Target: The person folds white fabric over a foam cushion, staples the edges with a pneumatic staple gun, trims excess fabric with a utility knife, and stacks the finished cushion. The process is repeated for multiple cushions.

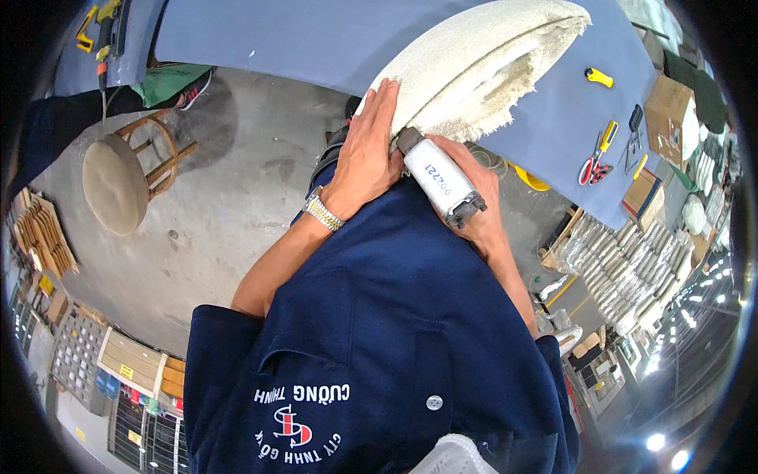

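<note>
My left hand [368,150] presses flat on the near edge of a cream, fabric-covered cushion piece [474,67] that lies on a blue-covered worktable [316,35]. A metal watch sits on that wrist. My right hand [474,201] grips a white and grey hand-held power tool [439,180], its nose against the underside of the cushion's frayed edge, right beside my left fingers. My dark blue work shirt fills the lower middle of the view.
Red-handled scissors [594,166], a yellow cutter [598,77] and cardboard boxes [667,107] lie on the table's right side. A round wooden stool [118,178] stands on the concrete floor at left. Stacked wrapped bundles [632,268] sit at lower right, shelving at lower left.
</note>
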`<state>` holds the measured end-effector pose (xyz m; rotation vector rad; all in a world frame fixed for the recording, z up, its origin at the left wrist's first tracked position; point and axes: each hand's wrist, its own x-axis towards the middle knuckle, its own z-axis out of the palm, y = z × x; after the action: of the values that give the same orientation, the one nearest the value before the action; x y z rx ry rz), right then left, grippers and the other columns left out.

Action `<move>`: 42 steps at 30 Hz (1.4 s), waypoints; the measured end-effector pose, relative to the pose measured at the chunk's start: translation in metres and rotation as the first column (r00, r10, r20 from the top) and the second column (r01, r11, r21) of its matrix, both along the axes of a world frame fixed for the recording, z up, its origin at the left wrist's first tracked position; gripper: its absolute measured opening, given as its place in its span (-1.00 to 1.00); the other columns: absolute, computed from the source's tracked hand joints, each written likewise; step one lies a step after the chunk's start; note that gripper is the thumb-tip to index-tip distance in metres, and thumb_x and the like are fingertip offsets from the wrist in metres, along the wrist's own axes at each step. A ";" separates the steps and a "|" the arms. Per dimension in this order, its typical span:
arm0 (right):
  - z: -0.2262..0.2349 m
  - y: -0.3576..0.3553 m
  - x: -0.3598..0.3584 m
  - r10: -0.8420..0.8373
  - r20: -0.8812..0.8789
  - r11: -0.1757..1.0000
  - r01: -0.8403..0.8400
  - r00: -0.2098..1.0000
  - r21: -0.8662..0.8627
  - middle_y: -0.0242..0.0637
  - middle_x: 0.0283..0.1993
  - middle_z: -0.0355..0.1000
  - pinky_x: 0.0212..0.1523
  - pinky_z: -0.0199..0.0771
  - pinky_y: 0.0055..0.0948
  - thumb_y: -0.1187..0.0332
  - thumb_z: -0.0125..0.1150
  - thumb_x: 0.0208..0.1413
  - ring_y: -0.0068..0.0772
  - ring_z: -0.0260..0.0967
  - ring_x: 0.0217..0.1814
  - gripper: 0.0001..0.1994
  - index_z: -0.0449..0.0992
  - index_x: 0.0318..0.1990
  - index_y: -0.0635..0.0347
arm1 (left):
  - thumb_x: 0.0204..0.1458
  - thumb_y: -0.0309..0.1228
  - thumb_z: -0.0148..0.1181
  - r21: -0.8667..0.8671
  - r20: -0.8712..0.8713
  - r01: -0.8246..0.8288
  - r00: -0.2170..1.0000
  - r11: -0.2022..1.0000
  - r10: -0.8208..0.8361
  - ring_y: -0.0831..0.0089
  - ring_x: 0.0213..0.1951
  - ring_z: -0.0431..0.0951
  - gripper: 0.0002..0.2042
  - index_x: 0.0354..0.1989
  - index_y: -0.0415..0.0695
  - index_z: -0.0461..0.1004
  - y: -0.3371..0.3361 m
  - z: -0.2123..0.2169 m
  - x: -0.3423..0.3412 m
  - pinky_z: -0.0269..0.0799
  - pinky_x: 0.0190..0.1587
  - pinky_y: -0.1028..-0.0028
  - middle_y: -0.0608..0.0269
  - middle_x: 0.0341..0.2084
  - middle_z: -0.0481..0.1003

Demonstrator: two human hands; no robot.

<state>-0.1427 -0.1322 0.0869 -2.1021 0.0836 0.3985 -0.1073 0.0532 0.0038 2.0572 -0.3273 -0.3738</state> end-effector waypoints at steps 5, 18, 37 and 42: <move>-0.003 0.000 0.000 0.038 0.052 0.998 -0.035 0.998 -0.059 -0.04 0.15 0.57 0.18 0.51 -0.27 0.37 0.38 -0.01 0.00 0.55 0.20 -0.47 0.55 0.19 0.19 | -0.09 -0.63 0.31 -0.051 -0.051 -0.034 0.998 0.998 0.031 -0.24 0.50 0.02 -0.03 0.54 -0.27 -0.10 0.003 -0.002 0.002 0.05 0.48 -0.03 -0.29 0.48 0.05; 0.005 -0.002 -0.001 0.062 -0.067 0.997 -0.065 0.996 -0.041 -0.04 0.18 0.55 0.20 0.49 -0.29 0.34 0.39 -0.03 -0.02 0.53 0.22 -0.44 0.52 0.20 0.19 | -0.14 -0.68 0.21 -0.009 0.017 -0.012 1.000 1.000 0.013 -0.24 0.49 0.06 -0.05 0.53 -0.30 -0.10 -0.001 0.002 -0.005 0.04 0.48 0.00 -0.28 0.47 0.08; -0.055 -0.218 0.022 -0.479 -0.008 0.797 0.431 0.878 -0.423 0.10 0.05 0.59 0.14 0.51 -0.16 0.30 0.52 -0.08 0.09 0.55 0.14 -0.40 0.51 0.16 0.33 | 0.07 -0.48 0.30 0.107 -0.036 -0.075 0.996 0.991 0.079 -0.13 0.54 -0.03 -0.11 0.55 -0.23 -0.09 -0.043 0.006 -0.021 -0.08 0.49 -0.13 -0.18 0.51 0.02; -0.124 -0.264 0.055 -0.341 0.256 0.711 0.426 0.904 -0.559 0.08 0.16 0.52 0.19 0.47 -0.17 0.20 0.49 0.02 0.11 0.49 0.21 -0.31 0.41 0.27 0.35 | -0.01 -0.53 0.30 0.203 -0.023 -0.105 0.994 0.974 0.112 -0.12 0.56 -0.11 -0.07 0.56 -0.18 -0.08 -0.063 0.011 -0.036 -0.13 0.47 -0.22 -0.11 0.54 -0.02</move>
<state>-0.0878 -0.3957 -0.0375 -2.6520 0.6431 -0.0493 -0.1436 -0.0100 0.0147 2.2532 -0.1607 -0.3878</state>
